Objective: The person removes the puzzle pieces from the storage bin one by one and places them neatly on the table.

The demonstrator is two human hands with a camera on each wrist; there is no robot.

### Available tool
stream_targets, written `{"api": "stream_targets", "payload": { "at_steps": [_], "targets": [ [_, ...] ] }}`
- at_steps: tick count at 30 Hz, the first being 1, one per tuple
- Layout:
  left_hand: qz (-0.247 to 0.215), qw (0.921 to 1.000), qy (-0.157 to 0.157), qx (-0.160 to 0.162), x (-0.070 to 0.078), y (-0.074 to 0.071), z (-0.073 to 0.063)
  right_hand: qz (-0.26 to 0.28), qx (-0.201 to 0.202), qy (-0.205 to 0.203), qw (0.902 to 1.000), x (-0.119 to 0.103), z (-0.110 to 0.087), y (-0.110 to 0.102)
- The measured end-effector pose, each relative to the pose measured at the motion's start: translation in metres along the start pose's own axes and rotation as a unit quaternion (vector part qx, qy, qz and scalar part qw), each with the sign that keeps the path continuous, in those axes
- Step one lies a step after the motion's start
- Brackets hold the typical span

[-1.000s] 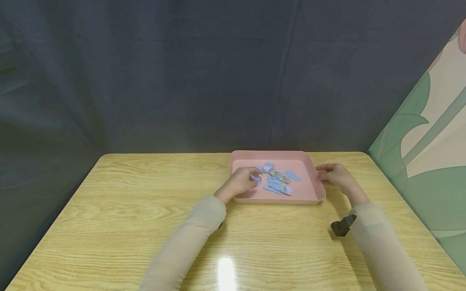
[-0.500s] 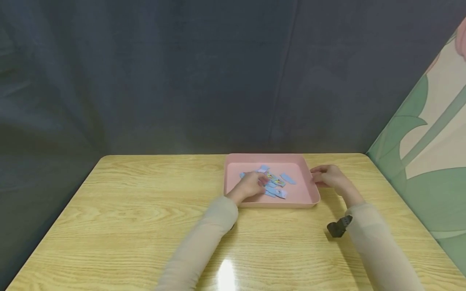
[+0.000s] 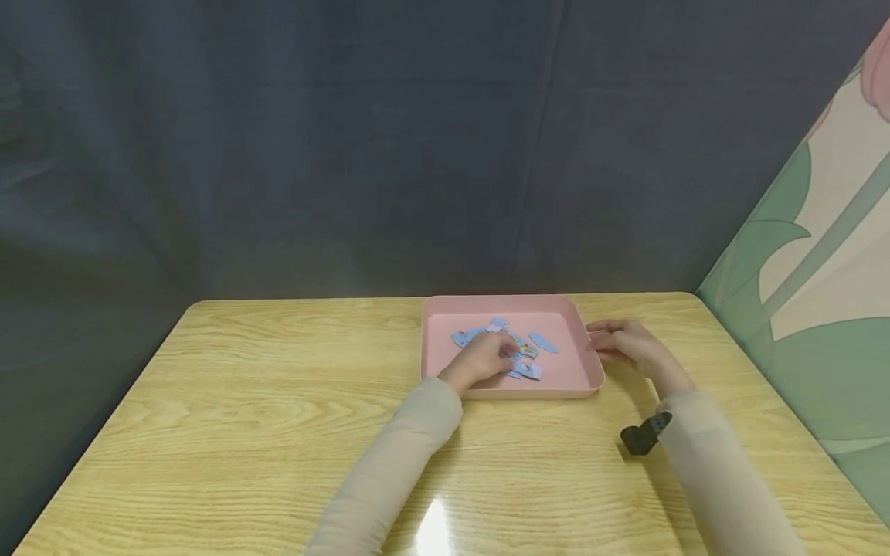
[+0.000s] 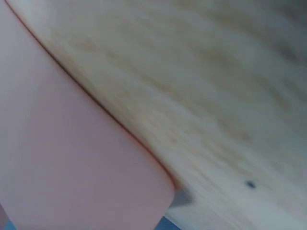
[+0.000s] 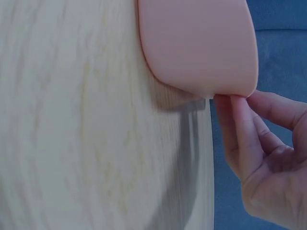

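A shallow pink tray (image 3: 573, 374) stands toward the back of the table, with several flat, light-blue printed pieces (image 3: 544, 342) lying loose in it. They have wavy edges like puzzle pieces. My left hand (image 3: 480, 359) is inside the tray, its bent fingers and thumb apart over the middle of the pile, covering some pieces. My right hand (image 3: 636, 347) is at the tray's right side, fingertips against the outer wall and rim. In the right wrist view that hand (image 5: 268, 153) shows its fingers meeting the tray's edge. The left wrist view has only the tray wall (image 4: 76, 153), not the hand.
The wooden table (image 3: 278, 401) extends left and in front of the tray. Behind it hangs a dark curtain (image 3: 389, 154), and a leaf-patterned wall (image 3: 820, 309) borders the right. A black wrist camera (image 3: 641, 436) sticks out from the right sleeve.
My left hand has moved right, over the middle of the pile. The piece at its fingertips now lies at the pile's left. The tray sits slightly further left; my right hand remains beside it.
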State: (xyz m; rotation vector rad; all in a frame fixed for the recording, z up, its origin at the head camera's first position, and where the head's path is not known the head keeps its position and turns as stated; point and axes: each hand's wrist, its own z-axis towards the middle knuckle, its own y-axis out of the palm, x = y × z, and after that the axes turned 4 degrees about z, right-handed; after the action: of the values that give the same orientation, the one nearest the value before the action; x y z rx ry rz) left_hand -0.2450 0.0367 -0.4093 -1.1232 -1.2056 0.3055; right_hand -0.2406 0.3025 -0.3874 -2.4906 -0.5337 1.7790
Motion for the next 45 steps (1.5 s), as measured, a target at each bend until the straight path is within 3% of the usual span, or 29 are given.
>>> {"api": "stream_targets", "payload": {
  "at_steps": [10, 21, 31, 35, 45],
  "targets": [
    [0.072, 0.9963, 0.037, -0.029, 0.000, 0.004, 0.004, 0.024, -0.010, 0.015, 0.9995, 0.002, 0.002, -0.003],
    [0.020, 0.9988, -0.004, -0.045, 0.002, 0.000, 0.002, 0.026, -0.005, 0.014, 0.9996, 0.001, 0.003, -0.002],
    [0.031, 0.9993, 0.005, -0.019, 0.002, 0.001, 0.001, 0.021, 0.003, 0.022, 0.9995, 0.005, 0.004, -0.001],
    [0.008, 0.9999, 0.013, -0.006, 0.000, -0.001, -0.001, 0.018, 0.003, 0.023, 0.9996, 0.005, 0.004, -0.001],
    [-0.109, 0.9936, 0.022, 0.021, -0.002, -0.020, -0.013, 0.017, 0.013, 0.019, 0.9996, 0.006, 0.004, 0.001]
  ]
}}
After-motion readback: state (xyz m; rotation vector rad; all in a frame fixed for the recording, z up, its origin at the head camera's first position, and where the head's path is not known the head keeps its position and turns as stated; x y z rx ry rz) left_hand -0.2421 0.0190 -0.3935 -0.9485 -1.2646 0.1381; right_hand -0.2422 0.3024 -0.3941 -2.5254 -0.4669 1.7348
